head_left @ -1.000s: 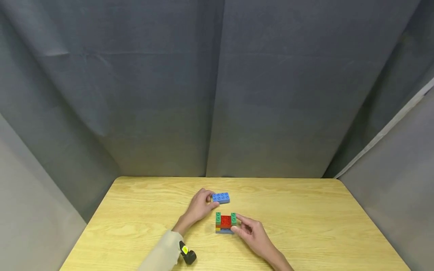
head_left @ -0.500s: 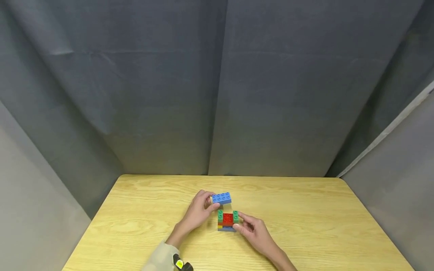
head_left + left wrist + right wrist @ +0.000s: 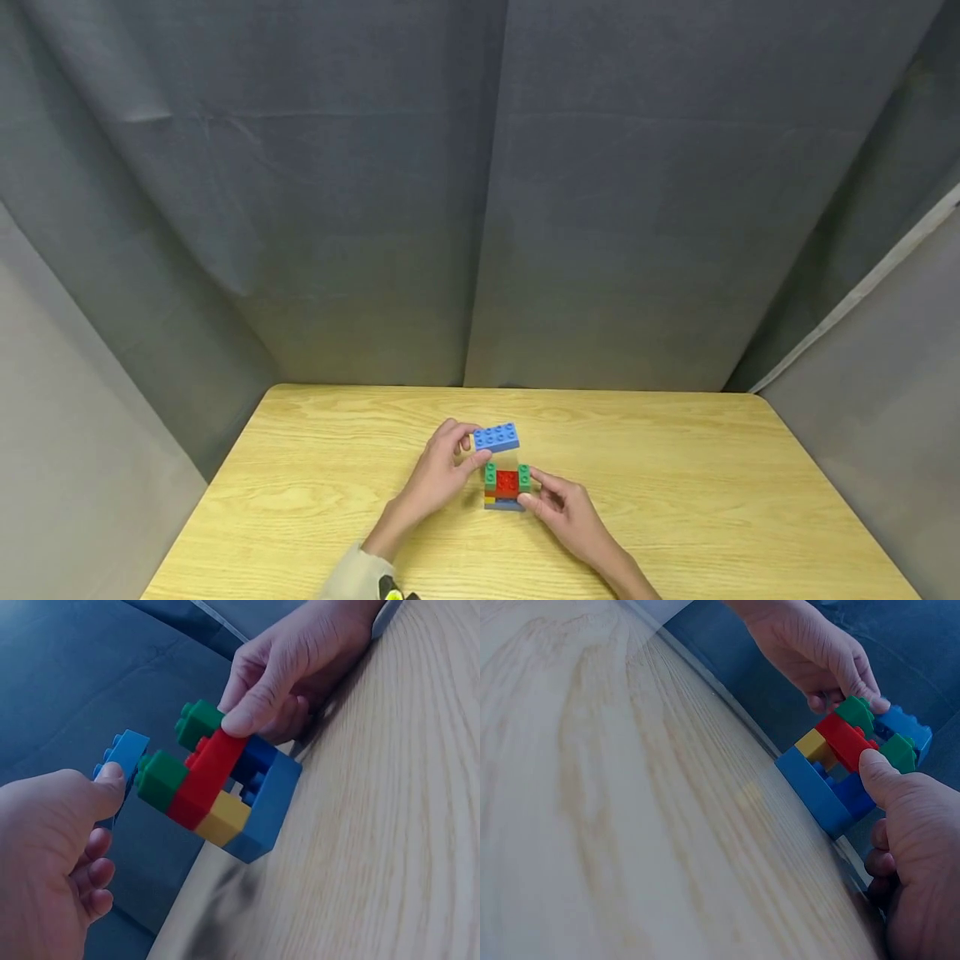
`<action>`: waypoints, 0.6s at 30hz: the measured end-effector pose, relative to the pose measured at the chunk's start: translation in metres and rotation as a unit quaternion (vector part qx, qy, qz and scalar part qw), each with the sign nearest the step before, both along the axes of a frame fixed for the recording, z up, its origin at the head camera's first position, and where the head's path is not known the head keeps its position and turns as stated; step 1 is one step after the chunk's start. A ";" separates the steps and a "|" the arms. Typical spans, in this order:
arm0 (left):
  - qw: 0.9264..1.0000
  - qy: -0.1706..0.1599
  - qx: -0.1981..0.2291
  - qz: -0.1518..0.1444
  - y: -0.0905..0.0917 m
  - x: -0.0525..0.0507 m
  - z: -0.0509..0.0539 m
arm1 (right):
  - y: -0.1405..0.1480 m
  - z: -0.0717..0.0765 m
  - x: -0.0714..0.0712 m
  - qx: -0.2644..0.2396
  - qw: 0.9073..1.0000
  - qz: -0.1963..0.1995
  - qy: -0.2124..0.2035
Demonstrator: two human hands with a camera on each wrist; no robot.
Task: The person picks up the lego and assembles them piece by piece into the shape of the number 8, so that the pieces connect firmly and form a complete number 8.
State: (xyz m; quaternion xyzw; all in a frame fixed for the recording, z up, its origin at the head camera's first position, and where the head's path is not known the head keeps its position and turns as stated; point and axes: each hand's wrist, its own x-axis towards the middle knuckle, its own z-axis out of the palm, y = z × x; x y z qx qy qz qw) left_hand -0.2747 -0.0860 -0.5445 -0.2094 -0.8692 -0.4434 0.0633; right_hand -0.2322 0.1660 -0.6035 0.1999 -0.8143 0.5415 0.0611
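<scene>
Between thumb and fingers, my left hand (image 3: 435,475) pinches a blue eight-stud toy brick (image 3: 496,437), raised off the table just behind a small brick stack. My right hand (image 3: 570,518) grips the stack's right side, its thumb on the red brick (image 3: 845,742). Two green bricks stand on the ends of that red brick, a left one (image 3: 491,477) and a right one (image 3: 524,478). Under the red brick are a yellow brick (image 3: 223,819) and a dark blue one (image 3: 259,755), with a gap between them. A long blue brick (image 3: 271,804) forms the base. The held brick is apart from the green tops in the left wrist view.
The stack stands on a light wood-grain table (image 3: 675,483). Grey curtains (image 3: 360,208) hang behind the table's far edge, and pale panels (image 3: 67,433) flank it on both sides.
My left hand has lifted the blue brick off the table and shifted it slightly right. The right hand keeps its grip on the stack. The head view has shifted a little.
</scene>
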 end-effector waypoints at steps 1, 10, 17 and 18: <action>1.000 0.005 0.003 -0.002 0.000 0.001 0.001 | 0.000 0.000 0.000 0.000 1.000 -0.001 0.000; 1.000 0.005 0.002 -0.030 -0.002 0.013 0.006 | -0.003 -0.002 -0.002 -0.002 1.000 0.000 -0.002; 0.999 0.009 -0.016 -0.042 -0.002 0.019 0.004 | -0.004 -0.004 -0.003 -0.006 1.000 0.007 -0.004; 0.999 0.010 -0.018 -0.042 -0.002 0.019 0.004 | -0.004 -0.004 -0.003 -0.006 1.000 0.008 -0.003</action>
